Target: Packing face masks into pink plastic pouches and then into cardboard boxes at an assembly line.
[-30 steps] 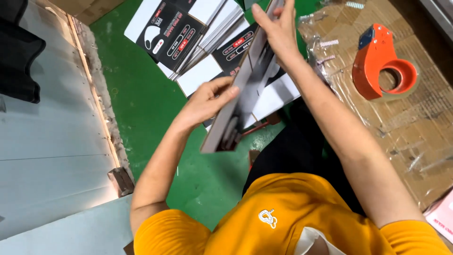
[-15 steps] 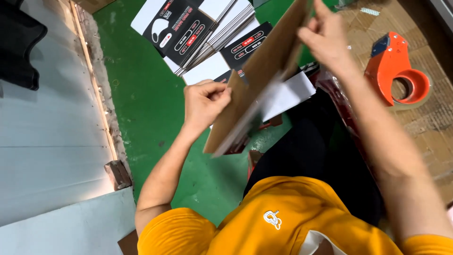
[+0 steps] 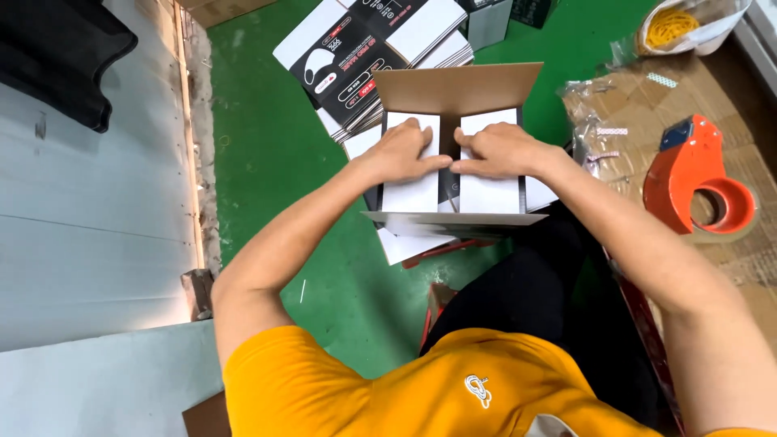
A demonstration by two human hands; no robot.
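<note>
A cardboard box (image 3: pixel 458 89) stands in front of me, brown inside and white outside, its far flap raised and its near flap (image 3: pixel 453 218) sticking out toward me. My left hand (image 3: pixel 402 150) presses flat on the left white inner flap. My right hand (image 3: pixel 495 150) presses on the right white inner flap. The fingertips of both hands meet at the seam between the two flaps. Neither hand grips anything; both lie palm down with fingers together.
A stack of flat black-and-white printed cartons (image 3: pixel 364 48) lies on the green floor (image 3: pixel 267 146) beyond the box. An orange tape dispenser (image 3: pixel 700 178) sits on plastic-wrapped cardboard at the right. A bag of yellow rubber bands (image 3: pixel 672 26) lies at top right. A grey wall panel (image 3: pixel 89 210) runs along the left.
The flattened carton held tilted between my hands has been opened into a box. Both hands have come down onto its two white inner flaps and now press them flat.
</note>
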